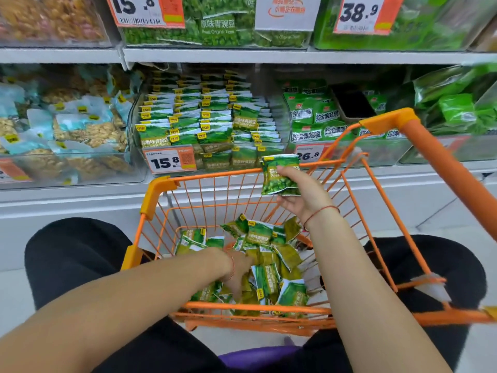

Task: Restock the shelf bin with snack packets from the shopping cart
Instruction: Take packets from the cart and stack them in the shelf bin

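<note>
An orange wire shopping cart [158,189] stands in front of me with several green pea snack packets [269,254] piled in its bottom. My right hand [301,195] holds one green packet [279,175] above the cart's far rim, just below the shelf bin. My left hand [239,270] reaches down into the pile, its fingers among the packets; whether it grips one I cannot tell. The clear shelf bin [134,114], tagged 15.8, holds neat rows of the same green packets.
A bin of walnut packets [67,130] sits to the left, a bin of green mixed-snack bags [314,117] tagged 26.8 to the right. An upper shelf [242,55] carries more green bags. My black-clad knees flank the cart.
</note>
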Available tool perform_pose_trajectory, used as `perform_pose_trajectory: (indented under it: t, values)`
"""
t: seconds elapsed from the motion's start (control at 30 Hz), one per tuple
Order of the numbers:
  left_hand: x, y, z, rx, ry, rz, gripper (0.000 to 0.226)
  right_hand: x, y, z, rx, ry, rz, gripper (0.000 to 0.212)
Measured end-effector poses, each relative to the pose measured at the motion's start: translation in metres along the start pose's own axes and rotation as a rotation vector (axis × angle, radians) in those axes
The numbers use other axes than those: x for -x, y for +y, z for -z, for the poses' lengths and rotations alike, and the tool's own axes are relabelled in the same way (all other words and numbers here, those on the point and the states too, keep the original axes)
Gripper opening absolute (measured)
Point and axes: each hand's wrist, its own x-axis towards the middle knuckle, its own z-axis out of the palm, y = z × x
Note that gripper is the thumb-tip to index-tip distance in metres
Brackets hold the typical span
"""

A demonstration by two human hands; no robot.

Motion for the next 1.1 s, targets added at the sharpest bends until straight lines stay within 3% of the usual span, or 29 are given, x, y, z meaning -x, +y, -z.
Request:
perform_pose_trajectory:
  t: [0.1,0.17,0.23,0.27,0.43,0.53,0.8,0.97,1.03,1.1]
  values:
    - [-0.002,-0.008,0.003,0.236,0.053,0.054,0.070,-0.003,0.001,-0.004,-0.009,0.005,0.005,0.042]
    - [-0.003,-0.019,0.005,0.479,0.086,0.126,0.069,-0.003,0.000,-0.004,-0.031,-0.003,0.024,0.024]
    - [0.002,-0.028,0.011,0.729,0.120,0.156,0.081,-0.002,-0.002,-0.002,-0.094,0.001,0.041,0.007]
    - [0.009,-0.031,0.017,0.826,0.147,0.137,0.079,-0.001,-0.003,-0.001,-0.131,0.006,0.054,0.008]
    - [0.058,-0.043,0.061,1.327,0.466,-0.162,0.016,0.004,-0.006,-0.002,-0.221,0.056,0.097,0.008]
    - [0.075,-0.044,0.062,1.572,0.671,-0.239,0.021,0.006,-0.005,-0.004,-0.198,0.057,0.119,0.007]
    - [0.080,-0.054,0.056,1.939,0.766,-0.358,0.028,0.010,-0.001,-0.010,-0.019,-0.024,0.152,0.004]
    - [0.078,-0.051,0.056,1.889,0.791,-0.393,0.041,0.007,0.005,-0.016,0.020,-0.080,0.131,0.061]
    - [0.077,-0.050,0.056,1.848,0.838,-0.367,0.039,0.006,0.010,-0.020,0.057,-0.126,0.129,0.069]
    - [0.076,-0.048,0.055,1.830,0.913,-0.322,0.023,0.008,0.015,-0.025,0.058,-0.165,0.116,0.066]
